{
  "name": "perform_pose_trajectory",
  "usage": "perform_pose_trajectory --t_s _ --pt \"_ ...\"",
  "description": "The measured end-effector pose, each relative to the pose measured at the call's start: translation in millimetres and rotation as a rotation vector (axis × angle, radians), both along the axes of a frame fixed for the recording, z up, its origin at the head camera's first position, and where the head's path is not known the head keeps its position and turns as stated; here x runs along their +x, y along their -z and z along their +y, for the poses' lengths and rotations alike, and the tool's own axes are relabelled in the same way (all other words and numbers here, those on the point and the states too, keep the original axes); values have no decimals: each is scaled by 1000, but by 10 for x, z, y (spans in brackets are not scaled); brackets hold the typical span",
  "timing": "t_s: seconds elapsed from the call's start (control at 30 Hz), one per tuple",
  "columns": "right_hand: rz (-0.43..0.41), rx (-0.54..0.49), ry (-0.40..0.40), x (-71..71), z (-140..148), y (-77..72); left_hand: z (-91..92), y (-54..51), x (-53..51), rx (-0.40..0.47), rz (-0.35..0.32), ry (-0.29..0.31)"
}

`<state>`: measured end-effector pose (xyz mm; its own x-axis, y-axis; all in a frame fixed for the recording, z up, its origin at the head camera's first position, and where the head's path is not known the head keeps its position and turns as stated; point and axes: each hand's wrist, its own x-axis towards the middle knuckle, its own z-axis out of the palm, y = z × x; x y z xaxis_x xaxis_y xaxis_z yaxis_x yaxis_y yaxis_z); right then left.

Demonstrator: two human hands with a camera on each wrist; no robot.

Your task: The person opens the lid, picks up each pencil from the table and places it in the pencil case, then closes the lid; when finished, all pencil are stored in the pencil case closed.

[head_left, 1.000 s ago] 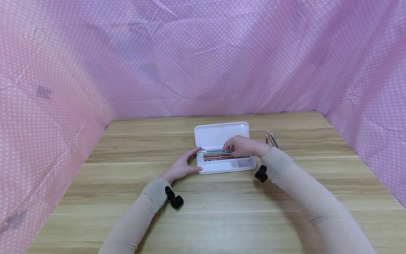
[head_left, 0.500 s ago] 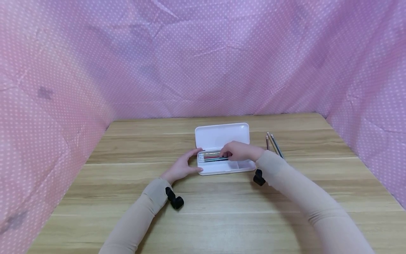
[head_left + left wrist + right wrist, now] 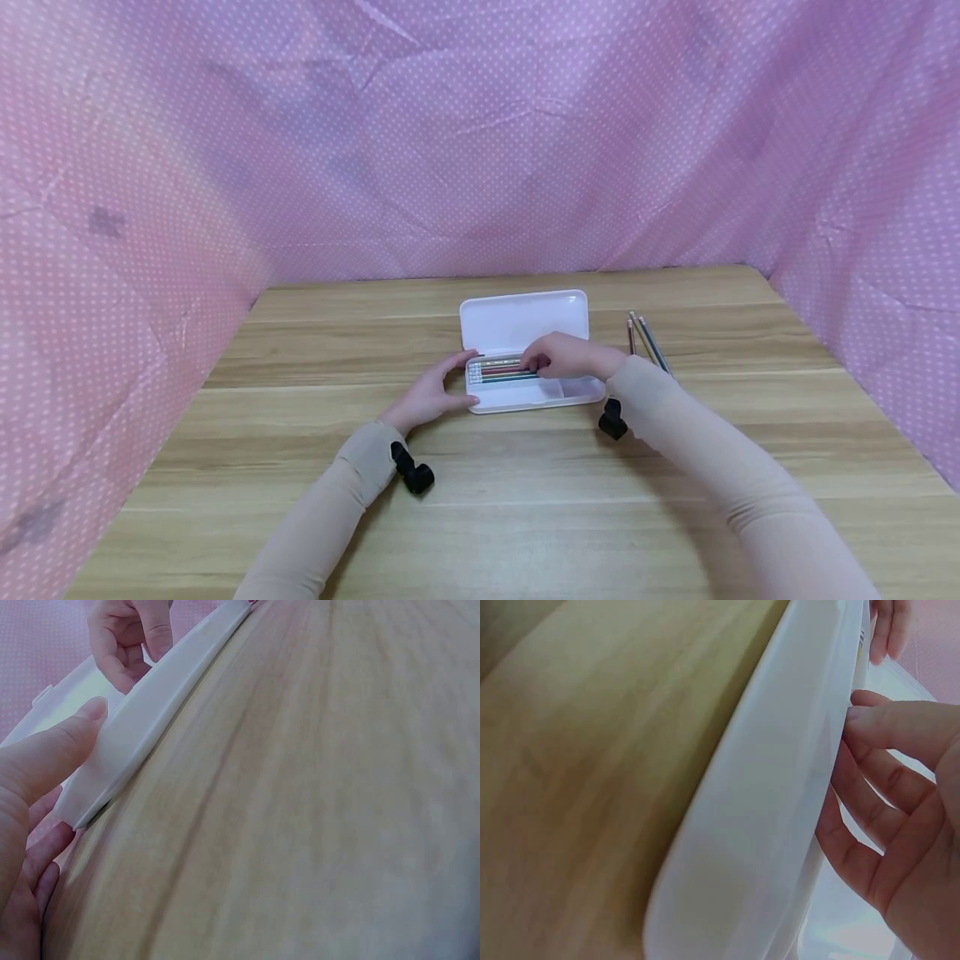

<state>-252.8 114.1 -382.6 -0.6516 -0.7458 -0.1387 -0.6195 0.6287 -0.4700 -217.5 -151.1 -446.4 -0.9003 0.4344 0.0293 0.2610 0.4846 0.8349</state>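
Observation:
A white plastic pencil case lies with its lid tipped back. In its rear compartment several pencils lie side by side, white eraser ends to the left. A teal pencil is frontmost in that row. My left hand holds the case's left end, thumb at the front wall and fingers round the back corner. My right hand reaches into the case from the right, thumb and fingers pinching the teal pencil; the case wall hides the fingertips in the right wrist view.
To the right of the case, a few more pencils lie on the wooden table, partly behind the right forearm. The case's front compartment has a divider. Pink dotted cloth hangs behind the table.
The right hand has come down lower in the case, bringing the teal pencil from the back to the front of the row. The left hand stays on the case.

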Motion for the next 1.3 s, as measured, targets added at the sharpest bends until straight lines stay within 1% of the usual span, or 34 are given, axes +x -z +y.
perform_pose_trajectory --t_s 0.23,0.47,0.57,0.63,0.73,0.8,0.93,1.13,1.3 --pt "-19 -26 46 -10 45 -26 -6 18 -5 6 -8 -2" --pt "-10 -135 63 40 106 -87 -10 36 -12 12 -1 6" --pt "1 -176 66 69 152 -90 -7 34 -17 14 0 7" --pt "-13 -202 77 85 188 -81 -6 32 -20 9 -1 6" --pt "-49 -232 118 99 247 -51 -7 27 -22 2 -1 6" --pt "-85 -267 158 105 289 -30 -8 24 -22 2 1 5" --pt "-126 -337 234 118 386 -2 -7 22 -25 0 8 8" --pt "-138 -351 348 122 527 23 -9 22 -29 0 9 10" --pt "-152 -376 390 113 652 56 -18 18 -28 7 6 12"
